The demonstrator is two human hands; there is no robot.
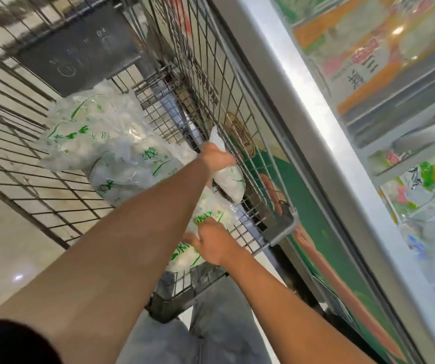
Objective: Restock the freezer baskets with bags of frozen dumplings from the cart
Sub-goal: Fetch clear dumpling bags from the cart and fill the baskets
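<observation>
Gripping clear, green-printed dumpling bags (230, 179)

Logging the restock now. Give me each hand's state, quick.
Left hand: grips a dumpling bag in the cart.
Right hand: grips another dumpling bag.

Dumpling bags (100, 143) piled in wire cart (53, 195); freezer (303, 106) alongside cart's right.
</observation>
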